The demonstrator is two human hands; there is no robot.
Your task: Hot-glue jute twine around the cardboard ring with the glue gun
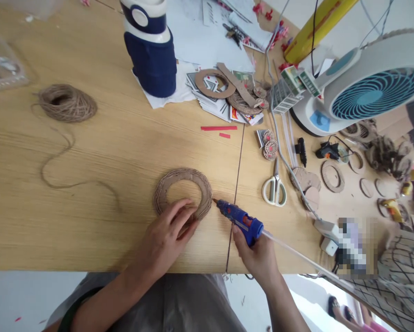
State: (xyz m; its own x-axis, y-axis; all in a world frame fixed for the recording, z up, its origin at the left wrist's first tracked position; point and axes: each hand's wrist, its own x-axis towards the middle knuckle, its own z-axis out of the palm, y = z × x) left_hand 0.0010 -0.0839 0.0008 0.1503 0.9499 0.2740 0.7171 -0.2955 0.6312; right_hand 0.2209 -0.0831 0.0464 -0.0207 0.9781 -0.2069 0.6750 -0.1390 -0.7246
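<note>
beneath the left fingers (183, 216), one cardboard ring (161, 193) lies flat on the bench (89, 240), its outer edge wound with twine. these fingers are bent close together over the near side of the ring and appear to hold it; those of the right hand (260, 258) are closed around one blue glue gun (239, 219), its tip at the ring's right edge, touching or just short of it (contact cannot be told). possible faults: if the tip is hot, a slip of the gun or a turn of the ring could burn the left fingers; surplus glue could run off the edge and stick ring to bench; a light hold could let the ring skid under the tip; the one long glue stick (286, 245), trailing behind the right fingers, could snag as the gun swings. counts: one ball of twine (79, 106), beyond and left of the left fingers, with one loose strand (68, 185) reaching nearer them; two red strips (219, 128), straight beyond, one long, one short; one pair of scissors (276, 177), beyond and right of the right fingers; two rosettes (270, 150), past the scissors; one cup (151, 60), far beyond the left fingers; one fan (376, 94), far beyond the right. heaped rings at far right overlap too much to count.
</note>
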